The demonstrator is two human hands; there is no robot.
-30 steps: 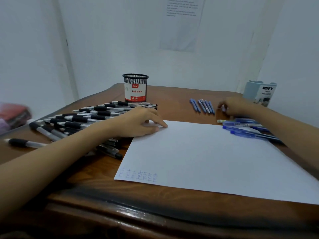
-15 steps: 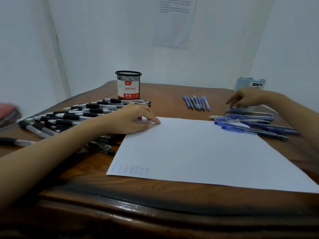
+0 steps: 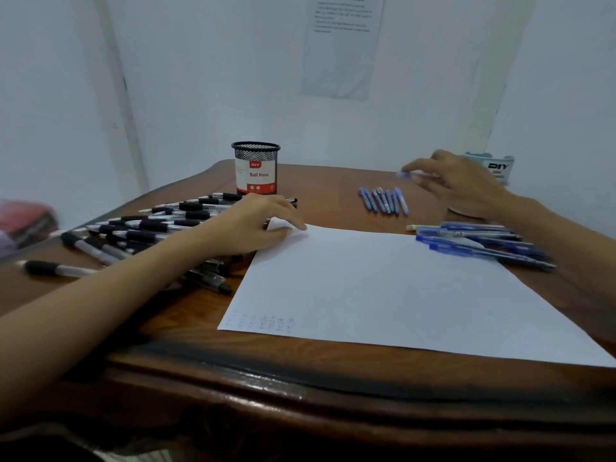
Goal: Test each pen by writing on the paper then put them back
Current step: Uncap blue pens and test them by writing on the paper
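On the table (image 3: 333,203), left hand (image 3: 256,225) presses paper (image 3: 383,288); raised right hand (image 3: 466,185) pinches blue pen (image 3: 409,175).

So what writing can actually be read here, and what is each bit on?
"Ball Pens": label of the black mesh cup.
"DIY": pale blue holder behind the right hand, which pinches a blue pen; smaller line beneath unreadable.
Wall sheet: print too small.
Paper: blue marks, illegible.

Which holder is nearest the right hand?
The pale DIY organiser, just behind the right hand; the black mesh Ball Pens cup stands far left.
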